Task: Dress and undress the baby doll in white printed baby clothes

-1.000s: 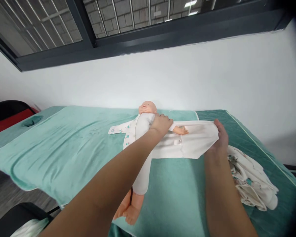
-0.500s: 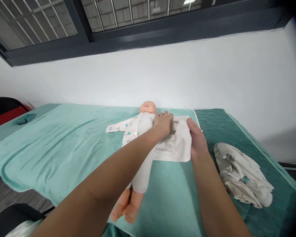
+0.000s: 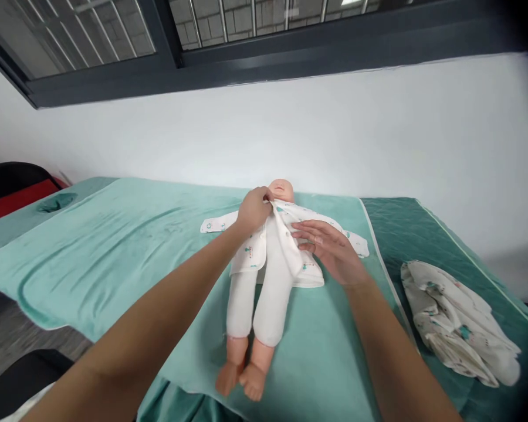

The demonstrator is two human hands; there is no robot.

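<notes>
A baby doll [image 3: 275,305] lies on its back on the green sheet, head toward the wall and bare feet toward me. It wears a white baby shirt [image 3: 308,271] with small green prints, both sleeves spread out to the sides. The shirt's front is parted down the middle, over the doll's white body. Near the collar, my left hand [image 3: 254,210] pinches the top edge of the shirt's front panel, just below the doll's chin. My right hand [image 3: 330,246] is open, fingers stretched out over the right front panel; whether they touch the cloth I cannot tell.
A crumpled printed baby garment [image 3: 460,322] lies on the darker green mat [image 3: 391,225] to the right. The green sheet [image 3: 127,234] extends left over the bed. Behind stands a white wall [image 3: 264,140] below a dark window frame [image 3: 290,61]. A red and black object [image 3: 22,190] is far left.
The right front panel, spread out to the right before, is now folded back across the doll. My left hand moved left to the collar; my right hand let go of the panel's outer edge.
</notes>
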